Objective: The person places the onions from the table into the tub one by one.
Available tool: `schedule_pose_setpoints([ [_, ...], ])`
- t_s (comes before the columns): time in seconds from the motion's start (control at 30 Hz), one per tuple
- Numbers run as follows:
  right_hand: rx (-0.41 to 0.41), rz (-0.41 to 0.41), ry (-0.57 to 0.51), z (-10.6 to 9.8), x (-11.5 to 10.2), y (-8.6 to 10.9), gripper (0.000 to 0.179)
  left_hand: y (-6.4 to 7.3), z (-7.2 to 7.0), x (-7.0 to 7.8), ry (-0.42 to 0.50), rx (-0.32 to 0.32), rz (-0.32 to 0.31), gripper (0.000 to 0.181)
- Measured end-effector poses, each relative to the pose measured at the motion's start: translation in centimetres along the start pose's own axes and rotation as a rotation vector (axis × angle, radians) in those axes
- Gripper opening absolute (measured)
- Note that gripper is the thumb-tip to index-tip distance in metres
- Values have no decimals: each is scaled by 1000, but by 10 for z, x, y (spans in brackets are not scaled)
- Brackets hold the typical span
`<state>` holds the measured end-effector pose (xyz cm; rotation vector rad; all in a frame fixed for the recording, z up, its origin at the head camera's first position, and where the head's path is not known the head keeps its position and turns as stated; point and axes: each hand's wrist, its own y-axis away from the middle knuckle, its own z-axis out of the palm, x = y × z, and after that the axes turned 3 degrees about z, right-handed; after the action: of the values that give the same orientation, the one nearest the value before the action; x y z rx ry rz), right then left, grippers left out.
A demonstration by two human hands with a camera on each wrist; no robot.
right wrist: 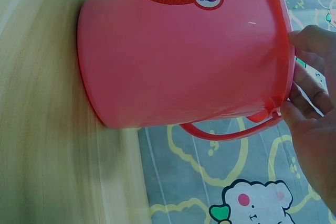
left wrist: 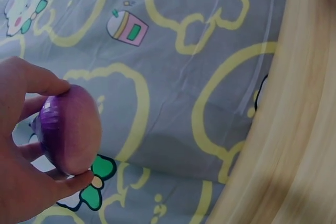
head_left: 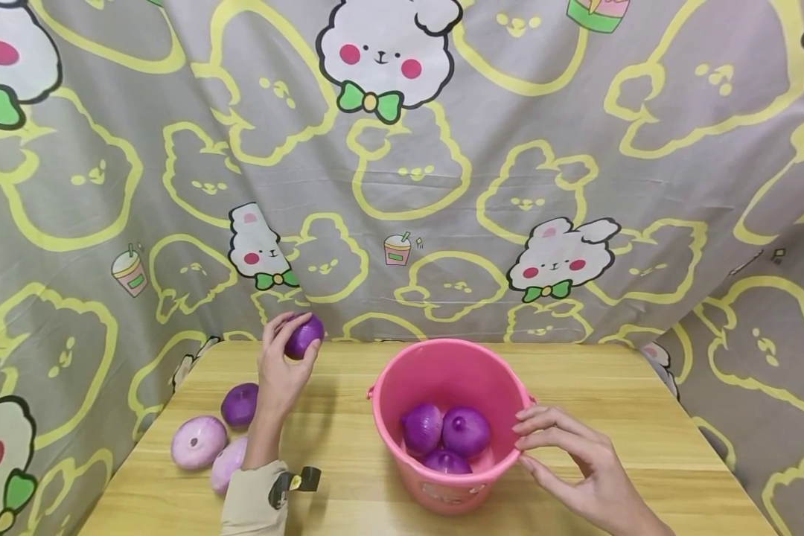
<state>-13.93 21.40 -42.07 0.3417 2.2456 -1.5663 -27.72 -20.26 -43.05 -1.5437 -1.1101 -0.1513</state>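
Onion | partly behind left fingers | pale onion partly behind forearm

Tabletop, one, pale wood grain. Directly upon it: pink plastic bucket, one, upright, rim touching the fingertips of the right hand; dark purple onion, one, left of the fingers of the left hand and nearer the wearer; pale lilac onions, two, farther from those same fingers, one partly hidden.
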Motion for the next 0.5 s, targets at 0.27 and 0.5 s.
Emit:
schedule_pose_setpoints([
  [0.27, 3, -3, -2, 1, 0, 0, 26, 0, -3, 7, 32, -21, -19, 44],
  [0.5, 7, 3, 0, 0, -1, 0, 26, -1, -4, 12, 45, -23, -14, 45],
])
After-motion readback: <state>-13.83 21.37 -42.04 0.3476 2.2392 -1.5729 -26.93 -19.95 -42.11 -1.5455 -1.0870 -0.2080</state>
